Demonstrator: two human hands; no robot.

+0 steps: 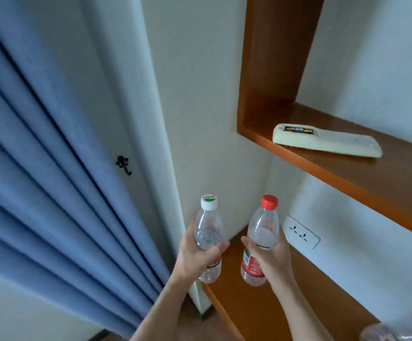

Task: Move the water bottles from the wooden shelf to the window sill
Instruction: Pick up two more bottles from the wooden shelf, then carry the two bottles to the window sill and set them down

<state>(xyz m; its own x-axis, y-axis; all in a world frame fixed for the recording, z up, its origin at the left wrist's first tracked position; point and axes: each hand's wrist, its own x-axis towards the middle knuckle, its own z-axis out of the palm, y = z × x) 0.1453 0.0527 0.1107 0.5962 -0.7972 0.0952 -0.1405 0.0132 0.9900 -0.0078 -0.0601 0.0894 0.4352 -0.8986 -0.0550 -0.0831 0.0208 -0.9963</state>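
Each hand is wrapped round a bottle held upright over the wooden shelf (261, 303): left hand (197, 254) on the white-capped bottle (208, 232), right hand (269, 257) on the red-capped bottle (264, 230) at 3 o'clock. Their thin walls could buckle or slip if squeezed. The white cap's writing is blurred, and the red label's print is too small to read.

Two wooden shelves against the white wall: upper shelf (362, 173) at 3 o'clock, lower shelf (269, 313) at 5 o'clock. On the upper one, a white remote (328, 140) lying flat with its battery bay open. At the lower right corner, something clear and blurred (394, 333), not identifiable.
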